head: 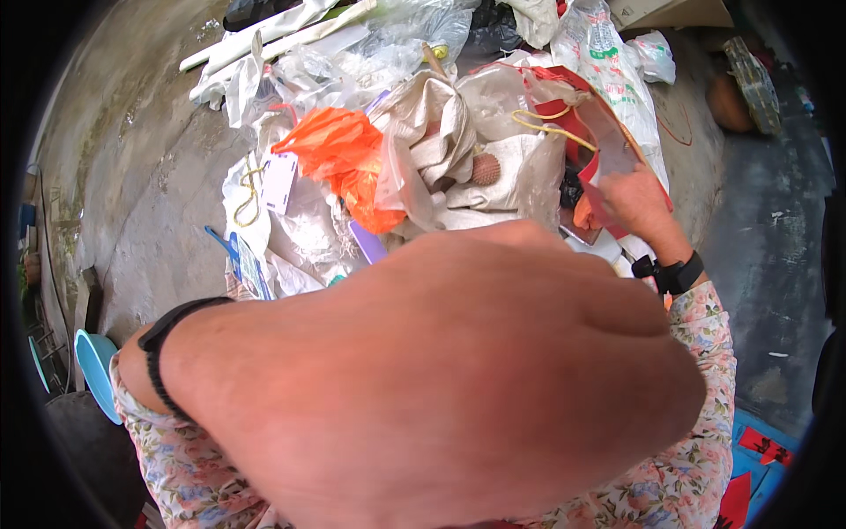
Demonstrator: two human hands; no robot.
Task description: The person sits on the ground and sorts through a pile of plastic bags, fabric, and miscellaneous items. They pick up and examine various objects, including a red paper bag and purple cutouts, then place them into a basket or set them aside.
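My left hand [436,370] is raised close to the camera, its back filling the lower middle; its fingers are hidden, so what it holds cannot be told. My right hand [631,198], below a black wristwatch [677,272], grips the edge of a red bag [601,142] with a pale inside and a yellow cord handle [558,131]. Left of that bag lie a white woven sack [429,125], a round bumpy brown object [486,169] and a crumpled orange plastic bag [344,159]. A white card [279,183] rests beside the orange bag.
Clear plastic bags [416,40], long white strips [264,40] and a printed white plastic bag [601,59] form the far part of the pile on a concrete floor [158,139]. A cardboard box [671,13] stands at the top right. Light blue basins [99,373] are at the left.
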